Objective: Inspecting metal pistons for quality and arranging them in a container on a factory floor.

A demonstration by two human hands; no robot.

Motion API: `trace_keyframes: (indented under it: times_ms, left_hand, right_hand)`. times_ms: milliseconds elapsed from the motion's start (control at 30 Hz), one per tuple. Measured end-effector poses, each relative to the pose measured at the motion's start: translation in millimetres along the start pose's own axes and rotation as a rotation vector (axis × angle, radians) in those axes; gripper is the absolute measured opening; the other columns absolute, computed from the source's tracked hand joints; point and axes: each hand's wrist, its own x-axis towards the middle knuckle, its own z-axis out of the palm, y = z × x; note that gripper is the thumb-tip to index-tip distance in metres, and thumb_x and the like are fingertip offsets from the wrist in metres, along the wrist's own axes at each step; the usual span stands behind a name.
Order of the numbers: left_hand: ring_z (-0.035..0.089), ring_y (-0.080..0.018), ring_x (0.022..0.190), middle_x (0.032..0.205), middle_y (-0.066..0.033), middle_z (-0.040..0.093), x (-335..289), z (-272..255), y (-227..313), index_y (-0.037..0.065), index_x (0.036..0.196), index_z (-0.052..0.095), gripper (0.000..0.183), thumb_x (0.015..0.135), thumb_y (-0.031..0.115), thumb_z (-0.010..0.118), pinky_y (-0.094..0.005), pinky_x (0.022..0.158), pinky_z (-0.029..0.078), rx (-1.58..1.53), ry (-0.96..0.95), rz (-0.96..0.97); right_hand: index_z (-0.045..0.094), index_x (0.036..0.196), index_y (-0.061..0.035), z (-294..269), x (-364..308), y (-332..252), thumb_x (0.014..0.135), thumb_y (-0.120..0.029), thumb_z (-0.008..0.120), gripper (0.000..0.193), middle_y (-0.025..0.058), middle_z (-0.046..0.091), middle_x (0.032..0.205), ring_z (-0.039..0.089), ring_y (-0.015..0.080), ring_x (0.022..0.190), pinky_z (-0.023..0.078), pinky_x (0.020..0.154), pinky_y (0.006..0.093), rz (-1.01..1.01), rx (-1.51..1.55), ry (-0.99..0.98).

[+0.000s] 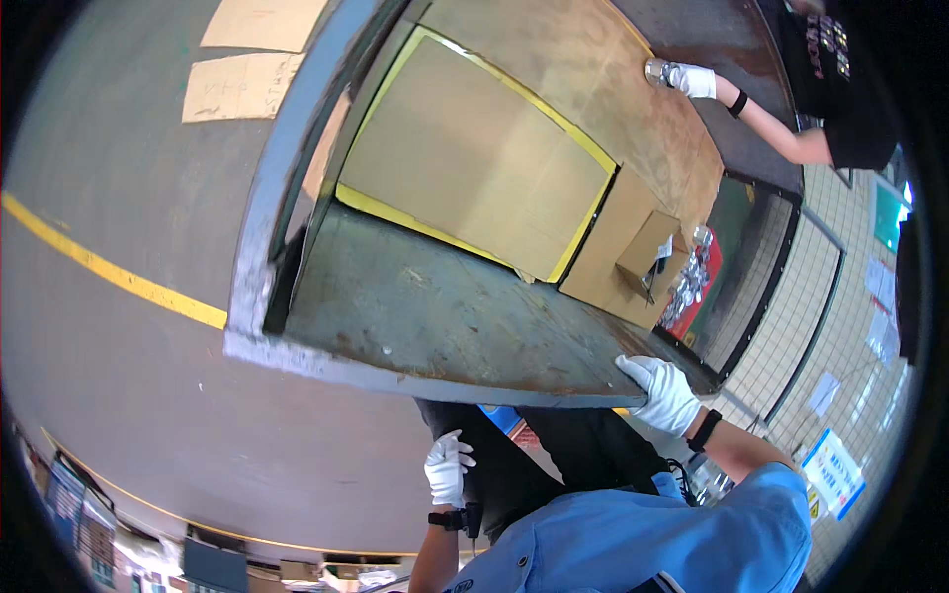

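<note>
My right hand (664, 395), in a white glove, lies on the near rim of the worktable (445, 296), its fingers reaching over the edge. I see nothing held in it. My left hand (448, 468), gloved too, hangs low beside my thigh. Its fingers are loosely bent and a little apart, with nothing visible in them. Ahead, a flat cardboard sheet (474, 158) bordered with yellow tape covers part of the worn table top. To its right stands a small open cardboard box (652, 255) with a dark tool in it. Shiny metal parts (687, 295) lie heaped on a red surface beside the box.
Across the table, another person's gloved hand (696, 81) holds a shiny metal cylinder (656, 71). Cardboard pieces (242, 89) lie on the grey floor at left, near a yellow line (119, 273). A white tiled wall (806, 287) with papers rises at right.
</note>
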Motion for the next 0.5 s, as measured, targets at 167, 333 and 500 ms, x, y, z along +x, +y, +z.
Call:
trace_keyframes:
  times_ms: [167, 333, 500]
  left_hand:
    - [0.055, -0.0088, 0.046, 0.071, -0.0059, 0.067, 9.9, 16.7, 14.7, 0.002, 0.110, 0.066, 0.026, 0.099, 0.023, 0.055, -0.0193, 0.040, 0.035, -0.178, 0.122, 0.232]
    - [0.052, -0.0091, 0.040, 0.066, -0.0078, 0.066, 30.1, 22.2, 4.6, -0.002, 0.106, 0.066, 0.024, 0.100, 0.016, 0.051, -0.0208, 0.037, 0.033, -0.132, 0.211, 0.568]
    - [0.049, -0.0092, 0.038, 0.063, -0.0091, 0.063, 56.3, 28.8, -32.1, -0.003, 0.103, 0.063, 0.022, 0.100, 0.014, 0.049, -0.0211, 0.036, 0.037, -0.221, 0.242, 0.744]
  right_hand:
    - [0.054, 0.124, -0.0037, 20.9, -0.2, 21.9, 0.055, -0.014, 0.078, 0.074, 0.0204, 0.064, 0.107, 0.062, 0.0407, 0.099, 0.050, 0.089, 0.0481, -0.172, -0.015, 0.108]
    - [0.057, 0.123, -0.0072, 30.7, -4.5, 23.2, 0.064, -0.019, 0.077, 0.063, 0.0180, 0.066, 0.107, 0.064, 0.0364, 0.099, 0.053, 0.088, 0.0443, -0.175, -0.019, 0.159]
    - [0.062, 0.122, -0.0046, 38.8, -4.6, 20.5, 0.079, -0.040, 0.072, 0.056, 0.0192, 0.066, 0.113, 0.064, 0.0359, 0.100, 0.052, 0.090, 0.0412, -0.177, 0.004, 0.218]
